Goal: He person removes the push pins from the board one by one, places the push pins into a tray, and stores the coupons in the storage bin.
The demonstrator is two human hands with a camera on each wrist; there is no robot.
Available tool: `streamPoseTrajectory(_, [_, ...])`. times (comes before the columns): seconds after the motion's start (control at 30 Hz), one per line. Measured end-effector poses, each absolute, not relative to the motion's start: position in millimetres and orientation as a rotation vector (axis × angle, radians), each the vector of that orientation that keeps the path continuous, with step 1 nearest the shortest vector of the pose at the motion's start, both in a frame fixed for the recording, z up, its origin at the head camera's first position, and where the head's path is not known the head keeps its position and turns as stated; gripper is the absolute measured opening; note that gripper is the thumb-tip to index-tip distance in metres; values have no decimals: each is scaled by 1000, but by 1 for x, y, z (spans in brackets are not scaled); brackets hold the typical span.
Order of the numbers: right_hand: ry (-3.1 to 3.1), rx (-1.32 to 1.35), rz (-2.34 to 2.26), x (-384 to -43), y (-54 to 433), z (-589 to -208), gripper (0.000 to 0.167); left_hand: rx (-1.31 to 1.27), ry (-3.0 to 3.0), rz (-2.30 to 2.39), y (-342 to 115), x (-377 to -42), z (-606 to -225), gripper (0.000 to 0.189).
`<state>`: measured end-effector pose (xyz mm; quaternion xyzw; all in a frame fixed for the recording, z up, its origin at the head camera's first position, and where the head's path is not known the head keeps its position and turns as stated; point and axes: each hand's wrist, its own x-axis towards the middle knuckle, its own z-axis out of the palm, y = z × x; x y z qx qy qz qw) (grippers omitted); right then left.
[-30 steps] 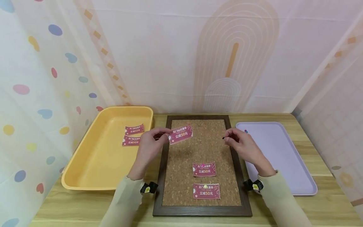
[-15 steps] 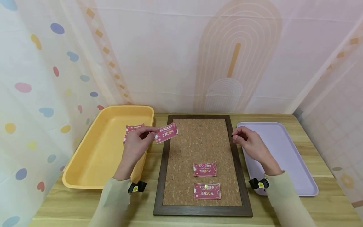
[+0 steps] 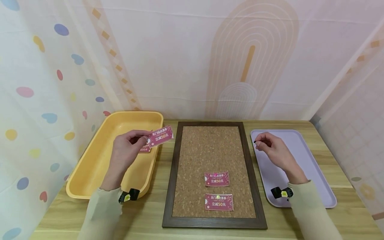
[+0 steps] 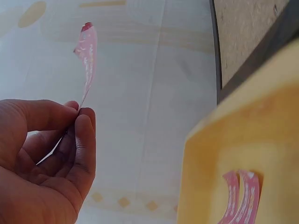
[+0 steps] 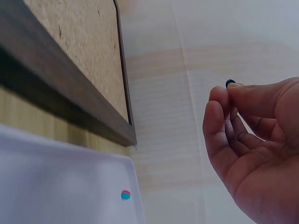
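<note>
Pink coupon (image 3: 163, 135) was held up at the yellow tray's rim (image 3: 91, 156)

Thumb and fingers of the left hand (image 3: 123, 151) pinched the coupon at one end; tilted, it overlapped the tray's right edge in the head view. The right hand (image 3: 276, 151) pinched a small dark piece (image 5: 230, 83) between thumb and fingertips, over the lilac tray (image 3: 303, 173), where a teal-and-red bit (image 5: 125, 194) lay. Two more coupons (image 4: 251, 196) lay in the yellow tray. Between the trays, a brown-framed corkboard (image 3: 210, 150) rested on the worktop (image 3: 147, 216), bearing an upper coupon (image 3: 222, 182) with a pink pin (image 3: 215, 174) and a lower coupon (image 3: 220, 204) with a yellow-green pin (image 3: 217, 196).
</note>
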<state>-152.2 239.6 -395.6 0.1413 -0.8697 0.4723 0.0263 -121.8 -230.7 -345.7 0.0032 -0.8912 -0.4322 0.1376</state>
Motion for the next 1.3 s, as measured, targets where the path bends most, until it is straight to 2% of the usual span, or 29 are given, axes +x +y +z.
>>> streamPoseTrajectory(0.37, [-2732, 447, 1374, -160, 257, -393, 11, -45, -2666, -1102, -256, -126, -336, 22])
streamPoseTrajectory(0.77, [-2735, 432, 1333, -166, 273, -396, 7, -163, -2849, -1037, -286, -151, -334, 20])
streamPoseTrajectory(1.3, [-2850, 357, 1241, -184, 295, -402, 13, -239, -2984, -1088, -326, -186, -355, 23])
